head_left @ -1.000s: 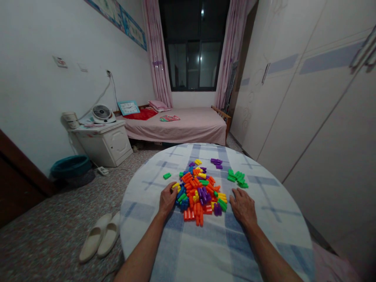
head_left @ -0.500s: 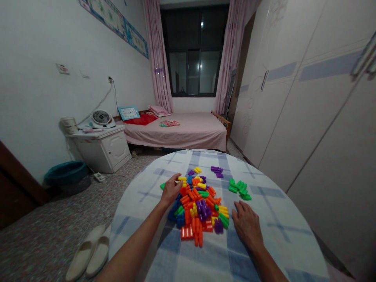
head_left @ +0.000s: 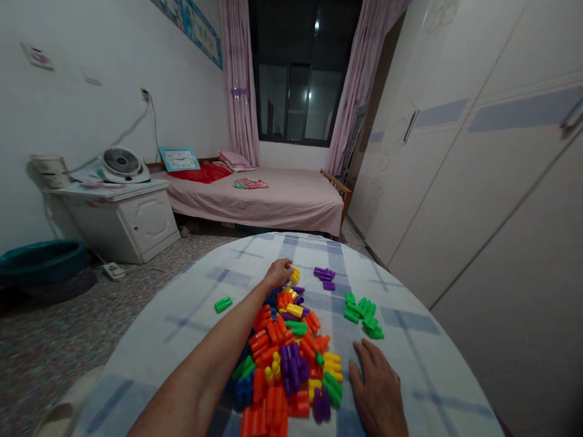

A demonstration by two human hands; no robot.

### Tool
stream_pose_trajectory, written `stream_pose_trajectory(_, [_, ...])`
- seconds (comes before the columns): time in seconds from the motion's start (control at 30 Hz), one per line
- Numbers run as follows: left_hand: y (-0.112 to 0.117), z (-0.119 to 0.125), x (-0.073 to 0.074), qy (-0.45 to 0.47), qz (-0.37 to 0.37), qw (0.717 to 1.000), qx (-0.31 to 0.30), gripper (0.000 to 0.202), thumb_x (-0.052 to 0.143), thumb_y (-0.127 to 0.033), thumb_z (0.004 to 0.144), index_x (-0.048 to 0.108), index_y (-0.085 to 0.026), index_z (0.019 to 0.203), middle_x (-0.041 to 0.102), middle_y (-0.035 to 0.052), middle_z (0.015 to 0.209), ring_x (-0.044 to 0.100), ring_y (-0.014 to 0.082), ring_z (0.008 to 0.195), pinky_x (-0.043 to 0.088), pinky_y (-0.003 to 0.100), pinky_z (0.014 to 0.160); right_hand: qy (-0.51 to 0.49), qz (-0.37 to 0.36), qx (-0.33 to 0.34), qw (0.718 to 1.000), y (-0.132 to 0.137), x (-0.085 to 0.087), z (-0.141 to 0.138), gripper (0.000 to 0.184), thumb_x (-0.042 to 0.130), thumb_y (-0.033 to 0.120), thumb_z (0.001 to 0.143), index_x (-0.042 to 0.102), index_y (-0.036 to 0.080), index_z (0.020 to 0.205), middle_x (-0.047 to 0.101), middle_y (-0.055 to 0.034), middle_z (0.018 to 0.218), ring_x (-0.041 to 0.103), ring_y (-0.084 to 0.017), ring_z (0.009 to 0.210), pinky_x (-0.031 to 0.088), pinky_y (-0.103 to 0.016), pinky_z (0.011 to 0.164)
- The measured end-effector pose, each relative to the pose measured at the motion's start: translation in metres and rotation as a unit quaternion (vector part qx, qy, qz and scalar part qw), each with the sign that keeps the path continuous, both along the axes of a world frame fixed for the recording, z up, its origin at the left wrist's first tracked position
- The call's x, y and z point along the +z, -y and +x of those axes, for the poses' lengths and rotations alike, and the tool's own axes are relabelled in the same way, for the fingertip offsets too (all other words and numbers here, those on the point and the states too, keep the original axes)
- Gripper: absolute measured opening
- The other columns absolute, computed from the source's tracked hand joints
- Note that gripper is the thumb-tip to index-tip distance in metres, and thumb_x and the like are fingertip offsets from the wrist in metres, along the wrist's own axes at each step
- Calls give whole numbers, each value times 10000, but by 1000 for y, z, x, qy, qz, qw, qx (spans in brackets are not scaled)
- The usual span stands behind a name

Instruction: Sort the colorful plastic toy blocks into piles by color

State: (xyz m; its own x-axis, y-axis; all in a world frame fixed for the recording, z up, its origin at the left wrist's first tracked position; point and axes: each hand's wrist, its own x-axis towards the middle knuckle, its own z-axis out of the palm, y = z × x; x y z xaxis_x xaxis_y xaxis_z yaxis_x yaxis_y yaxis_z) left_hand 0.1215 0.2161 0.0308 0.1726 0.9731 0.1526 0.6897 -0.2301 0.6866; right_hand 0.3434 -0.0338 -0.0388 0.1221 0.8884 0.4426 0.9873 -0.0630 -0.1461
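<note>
Blocks (head_left: 291,368) are formed of smooth, glossy plastic; the surface (head_left: 428,376) is covered with matt cloth; the wood-railed bed (head_left: 282,200) is draped in cloth.

Def a bedroom in someone's home from where I'm standing: there's a bed (head_left: 291,191) w/ a pink sheet and folded pink bedding (head_left: 235,160), by a dark window (head_left: 298,100) btwn pink curtains (head_left: 240,76). Big pale wardrobe (head_left: 460,200) w/ handles on the R, white bedside cabinet (head_left: 152,227) w/ a small fan (head_left: 122,162) on the L. Also a blue-framed clock (head_left: 179,159), a slipper (head_left: 73,397) on the speckled floor (head_left: 40,343) & a checked tablecloth (head_left: 432,364) rn.
</note>
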Motion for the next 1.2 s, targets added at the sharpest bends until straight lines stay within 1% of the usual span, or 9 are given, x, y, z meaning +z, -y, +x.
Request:
stream_pose_trajectory(0.17, [-9, -21, -3, -67, -14, 997, 39, 333, 575, -257, 735, 648, -156, 1044, 657, 106, 1073, 592, 216, 994, 426, 264, 802, -27, -5, 0, 1000, -2, -1, 2, 397, 379, 360, 865, 568, 177, 1163, 561, -118, 1234, 502, -245, 1154, 402, -405, 943])
stream_pose_trajectory(0.37, [-7, -42, -13, -113, -62, 991, 27, 236, 722, -309, 560, 679, -174, 749, 687, 54, 819, 622, 206, 790, 418, 244, 650, -45, 0, 0, 999, -3, -6, 7, 403, 383, 386, 847, 584, 194, 1138, 575, -111, 1219, 520, -252, 1133, 415, -418, 926])
stream_pose_trajectory(0.6, [-7, -44, -16, -71, -53, 995, 41, 250, 651, -307, 653, 663, -144, 842, 682, 67, 818, 607, 191, 758, 411, 249, 620, -53, 6, -1, 999, -3, -9, 8, 398, 381, 390, 848, 589, 207, 1134, 577, -99, 1220, 521, -244, 1135, 416, -420, 927])
stream_pose_trajectory(0.73, [-7, -37, -5, -22, -50, 998, 19, 272, 614, -308, 702, 665, -120, 892, 684, 63, 818, 602, 168, 738, 417, 234, 603, -58, 7, -2, 998, -3, -10, 8, 393, 397, 389, 841, 589, 213, 1135, 577, -98, 1224, 521, -247, 1136, 418, -425, 924])
stream_pose_trajectory(0.9, [-6, -1, 6, 30, -71, 995, -66, 263, 654, -272, 666, 694, -108, 868, 671, 16, 700, 575, 118, 595, 416, 200, 531, -71, -1, -2, 997, -2, -9, 8, 397, 385, 393, 848, 587, 220, 1143, 573, -97, 1235, 519, -251, 1144, 418, -432, 925])
stream_pose_trajectory(0.97, [-9, 14, 9, 48, -69, 993, -79, 341, 652, -274, 673, 683, -103, 967, 687, 32, 771, 583, 113, 600, 430, 197, 536, -76, -3, 1, 997, -1, -7, 8, 398, 380, 398, 849, 590, 224, 1139, 574, -98, 1237, 520, -253, 1146, 421, -433, 922])
stream_pose_trajectory(1.03, [-12, 22, 11, 65, -58, 993, -79, 456, 642, -277, 688, 629, -113, 1113, 687, 67, 944, 610, 124, 681, 452, 200, 576, -79, -5, 2, 997, 0, -6, 8, 400, 377, 399, 851, 587, 227, 1145, 568, -97, 1244, 515, -252, 1152, 419, -432, 925])
stream_pose_trajectory(1.13, [-13, 13, 11, 70, -42, 995, -63, 479, 612, -254, 702, 605, -121, 1162, 645, 103, 1099, 614, 160, 837, 465, 219, 664, -81, -10, -1, 997, 0, -4, 8, 400, 376, 395, 854, 583, 224, 1150, 562, -96, 1252, 509, -249, 1159, 418, -429, 928])
stream_pose_trajectory(1.2, [-9, -3, 8, 55, -55, 995, -63, 373, 612, -243, 679, 677, -106, 1020, 681, 97, 984, 609, 177, 823, 461, 239, 681, -82, -10, 1, 997, 0, -4, 8, 400, 376, 392, 853, 585, 217, 1146, 565, -98, 1247, 510, -249, 1156, 419, -428, 925])
